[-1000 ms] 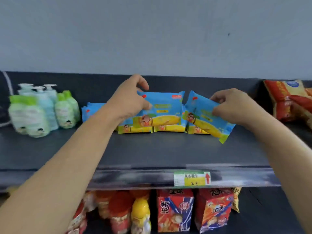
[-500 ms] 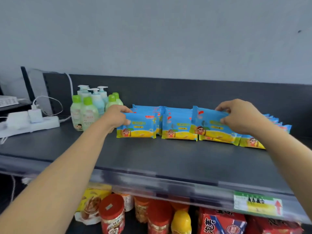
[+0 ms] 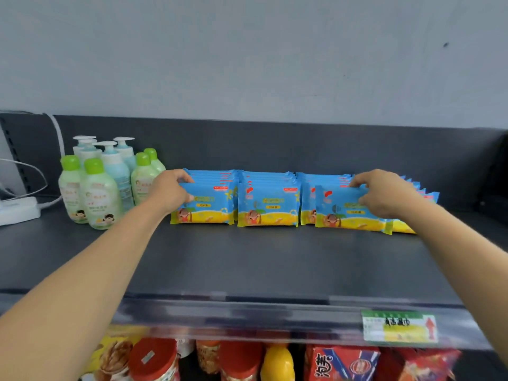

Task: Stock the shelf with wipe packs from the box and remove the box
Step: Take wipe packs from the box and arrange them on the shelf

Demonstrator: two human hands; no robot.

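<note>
1. Dark grey shelf (image 3: 275, 265) under a pale wall fills the middle of the frame
2. Left hand (image 3: 170, 192), centre left, grips the left edge of the front wipe pack (image 3: 204, 204) in the leftmost row
3. Right hand (image 3: 384, 198), centre right, grips the upper right of a slightly tilted wipe pack (image 3: 349, 213) that overlaps the row behind it
4. Between them the middle row (image 3: 268, 206) stands upright, apart from both hands
5. Lotion bottles (image 3: 101, 188) stand just left of the packs; a price tag (image 3: 398, 328) sits on the front rail, lower right

left grip (image 3: 170, 192): curled, pinching | right grip (image 3: 384, 196): curled, pinching | both extended forward
</note>
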